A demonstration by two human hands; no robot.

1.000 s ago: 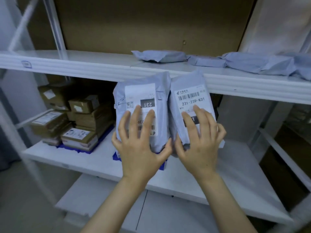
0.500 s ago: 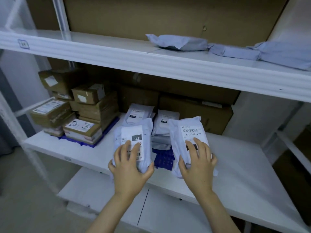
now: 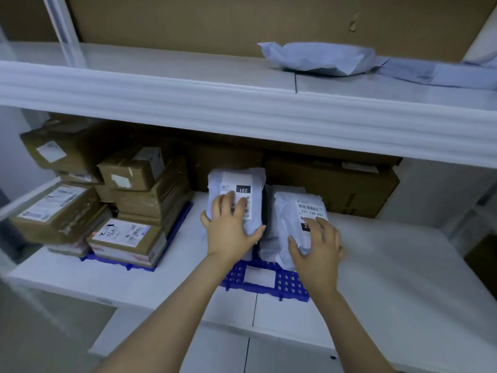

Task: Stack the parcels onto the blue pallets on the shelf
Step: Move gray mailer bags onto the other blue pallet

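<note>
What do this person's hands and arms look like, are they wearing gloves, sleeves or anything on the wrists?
Nothing is worn as far as the picture shows. The left hand and the right hand are bare, with no gloves and no rings that I can make out. Both forearms are bare too, with no sleeve, watch or band down to the bottom edge of the picture.

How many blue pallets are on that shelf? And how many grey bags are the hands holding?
Blue pallets: 2 (left pallet, middle pallet)
Grey bags held: 2 (left bag under the left hand, right bag under the right hand)
Total: 4
</note>
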